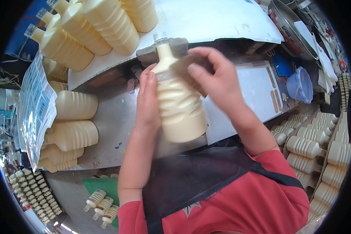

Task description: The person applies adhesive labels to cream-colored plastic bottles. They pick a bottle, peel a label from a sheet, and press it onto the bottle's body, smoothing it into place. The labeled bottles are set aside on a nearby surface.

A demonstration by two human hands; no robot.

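A cream ribbed bottle [179, 105] with a clear threaded neck lies in front of me, neck pointing away. My left hand [147, 97] grips its left side near the shoulder, thumb on top. Around a brown flat piece [185, 67], blurred by motion, the fingers of my right hand [218, 78] are closed. That piece is against the bottle's right shoulder; its exact kind cannot be made out. Behind the bottle, the neck rests by a grey padded block [178, 46].
Several similar bottles [111, 25] stand on the white raised surface [206, 17]; others [74, 134] lie at left beside a clear plastic bag [37, 113]. A white sheet [241, 113] with brown strips [276, 100] and a lilac bucket [300, 85] are at right. Crated bottles [306, 146] sit lower right.
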